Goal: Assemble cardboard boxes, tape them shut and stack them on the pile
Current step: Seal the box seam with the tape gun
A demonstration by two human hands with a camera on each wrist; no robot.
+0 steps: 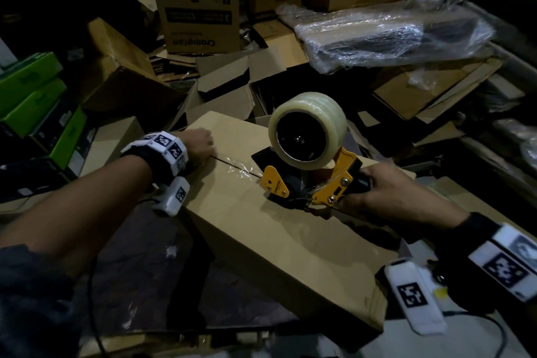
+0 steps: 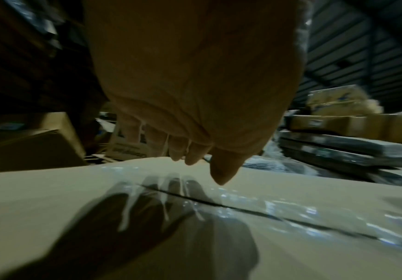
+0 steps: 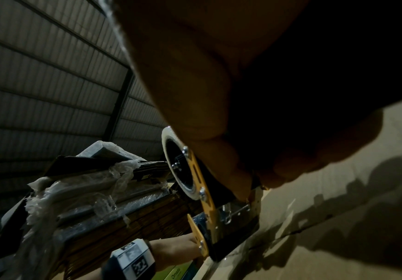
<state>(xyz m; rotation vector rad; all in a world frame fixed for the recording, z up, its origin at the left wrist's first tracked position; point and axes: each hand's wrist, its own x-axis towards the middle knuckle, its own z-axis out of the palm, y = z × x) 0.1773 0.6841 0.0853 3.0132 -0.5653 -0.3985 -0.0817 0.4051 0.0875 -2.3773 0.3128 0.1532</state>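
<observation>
1. The cardboard box (image 1: 279,229) is plain tan, with a glossy clear strip of tape (image 1: 232,167) along its dark seam.
2. The tape dispenser (image 1: 319,183) in the right grip (image 1: 386,192) is yellow and black, with silver screws; its roll (image 1: 308,128) is milky translucent.
3. Left of the left grip (image 1: 200,145), the stacked boxes (image 1: 32,96) are bright green.
4. Both wristbands (image 1: 167,148) are white with black square markers.

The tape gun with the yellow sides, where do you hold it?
By its black handle at the back, from the near right side, as the right hand grips the tape gun now. The roll and cutting end face the seam on the cardboard box.
</observation>
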